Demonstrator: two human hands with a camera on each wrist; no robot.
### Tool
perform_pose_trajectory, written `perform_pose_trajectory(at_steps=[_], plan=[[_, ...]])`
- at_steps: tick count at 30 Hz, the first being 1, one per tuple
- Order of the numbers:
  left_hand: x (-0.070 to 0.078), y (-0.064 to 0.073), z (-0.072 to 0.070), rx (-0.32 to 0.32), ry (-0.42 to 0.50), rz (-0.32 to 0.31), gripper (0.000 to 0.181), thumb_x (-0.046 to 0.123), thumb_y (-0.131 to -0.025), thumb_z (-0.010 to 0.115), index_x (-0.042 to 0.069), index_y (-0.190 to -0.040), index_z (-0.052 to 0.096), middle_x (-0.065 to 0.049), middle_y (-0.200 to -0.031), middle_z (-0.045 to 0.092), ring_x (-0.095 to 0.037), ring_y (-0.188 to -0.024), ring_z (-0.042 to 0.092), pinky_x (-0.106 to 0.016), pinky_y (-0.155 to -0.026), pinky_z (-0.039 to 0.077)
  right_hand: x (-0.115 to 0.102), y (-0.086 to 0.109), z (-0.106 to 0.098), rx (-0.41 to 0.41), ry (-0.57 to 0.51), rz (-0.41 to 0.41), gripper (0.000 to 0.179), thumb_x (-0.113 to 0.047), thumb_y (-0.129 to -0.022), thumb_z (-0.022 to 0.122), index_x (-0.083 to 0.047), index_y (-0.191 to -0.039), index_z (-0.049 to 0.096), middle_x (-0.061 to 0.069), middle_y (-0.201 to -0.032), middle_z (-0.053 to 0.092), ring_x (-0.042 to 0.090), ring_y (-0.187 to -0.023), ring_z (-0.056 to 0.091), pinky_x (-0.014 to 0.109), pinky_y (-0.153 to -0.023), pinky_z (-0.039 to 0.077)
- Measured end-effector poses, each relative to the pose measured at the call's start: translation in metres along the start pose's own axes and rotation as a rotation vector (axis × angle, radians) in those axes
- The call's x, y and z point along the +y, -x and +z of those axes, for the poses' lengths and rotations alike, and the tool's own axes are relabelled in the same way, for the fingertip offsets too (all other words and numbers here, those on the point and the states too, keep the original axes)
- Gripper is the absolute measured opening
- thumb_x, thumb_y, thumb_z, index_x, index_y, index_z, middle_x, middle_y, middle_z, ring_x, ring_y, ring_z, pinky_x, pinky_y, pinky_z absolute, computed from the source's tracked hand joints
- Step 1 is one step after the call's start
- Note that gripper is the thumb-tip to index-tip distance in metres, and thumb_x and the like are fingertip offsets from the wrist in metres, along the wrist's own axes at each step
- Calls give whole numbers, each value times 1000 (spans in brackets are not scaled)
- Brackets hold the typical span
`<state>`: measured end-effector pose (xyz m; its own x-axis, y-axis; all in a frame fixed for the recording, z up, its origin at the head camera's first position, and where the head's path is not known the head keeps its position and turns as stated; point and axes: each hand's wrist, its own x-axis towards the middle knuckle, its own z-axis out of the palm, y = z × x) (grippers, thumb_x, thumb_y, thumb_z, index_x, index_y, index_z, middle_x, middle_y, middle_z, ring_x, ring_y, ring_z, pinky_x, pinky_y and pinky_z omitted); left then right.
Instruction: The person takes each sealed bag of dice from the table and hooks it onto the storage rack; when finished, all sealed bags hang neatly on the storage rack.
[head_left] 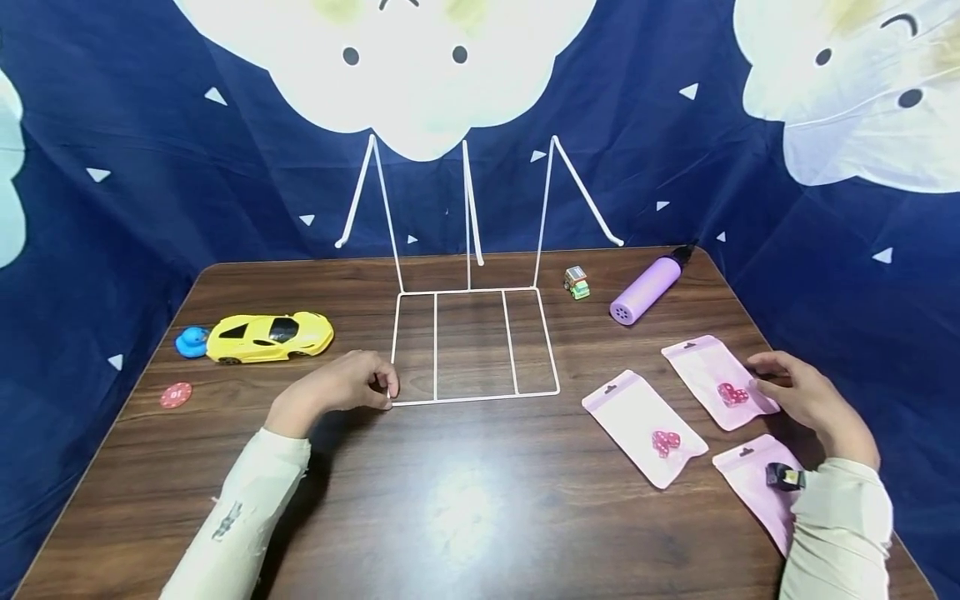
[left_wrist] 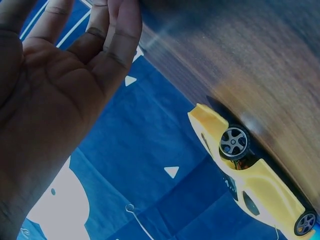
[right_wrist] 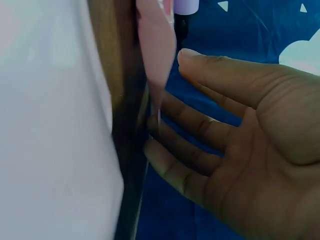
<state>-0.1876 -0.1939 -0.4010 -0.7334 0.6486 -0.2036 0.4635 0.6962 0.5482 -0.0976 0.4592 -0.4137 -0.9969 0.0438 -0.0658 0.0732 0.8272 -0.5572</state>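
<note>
My left hand (head_left: 341,387) is at the front left corner of a white wire rack (head_left: 472,398). Its thumb and index finger pinch the wire there; the left wrist view hides that contact. At the right, my right hand (head_left: 813,396) is beside the edge of a pink zip pouch (head_left: 701,358) with red dotted dice in it. In the right wrist view its fingers are spread, thumb apart, around the edge of the pouch (right_wrist: 157,55), without a grip. A second pink pouch (head_left: 626,412) lies to the left, and a third pouch (head_left: 753,479) is partly under the right sleeve.
A yellow toy car (head_left: 270,337), a blue rubber duck (head_left: 192,342) and a red poker chip (head_left: 176,395) lie at the left. Behind the pouches are a purple hand pump (head_left: 647,289) and a small toy truck (head_left: 576,282). Blue cloth (head_left: 247,192) hangs behind the table.
</note>
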Motion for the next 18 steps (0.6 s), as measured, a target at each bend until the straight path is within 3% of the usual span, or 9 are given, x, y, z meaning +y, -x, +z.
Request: perform_pose_trajectory(at_steps=[2, 4, 7, 13, 18], plan=[[0, 0, 1, 1, -5, 4, 19, 4, -86, 87, 16, -83, 72, 7, -82, 63, -12, -80, 55, -33, -76, 47, 1, 0, 1, 13, 1, -9, 32, 0, -103, 66, 14, -131, 57, 40, -125, 62, 19, -100, 64, 17, -74, 40], [0, 0, 1, 3, -7, 8, 19, 4, -85, 87, 16, -83, 72, 7, -82, 62, -11, -80, 54, -33, -76, 46, 1, -1, 2, 24, -7, -26, 30, 2, -102, 67, 14, -128, 58, 37, -117, 65, -2, -94, 55, 17, -74, 40], [0, 1, 1, 4, -9, 10, 19, 4, -85, 87, 16, -83, 72, 7, -81, 62, -11, -79, 54, -33, -75, 46, 2, -2, 5, 40, -18, -47, 27, 5, -100, 68, 14, -124, 59, 28, -107, 67, -17, -87, 44, 15, -74, 39], [-2, 0, 1, 1, 1, -4, 19, 3, -85, 87, 15, -83, 72, 6, -81, 63, -12, -79, 55, -33, -75, 47, 2, -4, 7, 27, -32, -38, 25, 4, -100, 68, 13, -122, 60, 8, -97, 64, -11, -84, 47, 14, -72, 39], [-1, 0, 0, 3, 11, -3, 19, 1, -85, 86, 13, -82, 72, 5, -80, 63, -12, -78, 55, -33, -74, 47, 1, -4, 6, 14, -26, -25, 22, 3, -100, 67, 13, -119, 61, 10, -100, 64, -8, -83, 48, 15, -71, 40]])
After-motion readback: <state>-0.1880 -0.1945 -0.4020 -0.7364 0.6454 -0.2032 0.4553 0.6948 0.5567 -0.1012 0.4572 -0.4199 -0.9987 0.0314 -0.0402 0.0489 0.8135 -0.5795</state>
